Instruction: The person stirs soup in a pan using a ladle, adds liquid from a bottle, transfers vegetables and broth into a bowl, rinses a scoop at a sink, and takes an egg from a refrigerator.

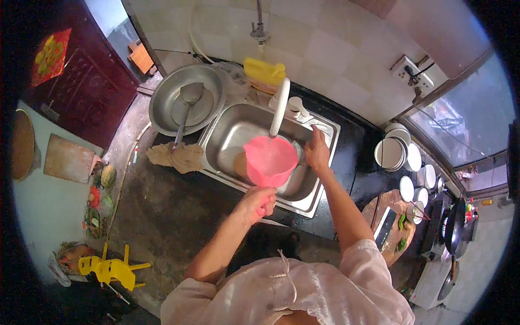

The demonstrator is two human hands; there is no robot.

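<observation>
My left hand point(256, 203) grips the handle of a pink plastic water dipper point(270, 162) over the stainless steel sink point(219, 134). The dipper sits under the white curved faucet spout point(280, 107), and its inside looks pale and frothy. My right hand point(317, 151) is at the sink's right side, near the rim and below the white faucet lever point(298, 106). One finger points up; the other fingers are partly hidden, so any hold is unclear. A round brown thing point(241, 164) shows in the sink, partly covered by the dipper.
Left of the sink stands a large metal basin point(162, 99) with a spatula point(191, 94) in it, beside a brown cloth point(175, 157). A yellow jug point(262, 71) stands behind. To the right are stacked white bowls point(390, 153), a round wooden board point(396, 231) and a wok point(455, 227).
</observation>
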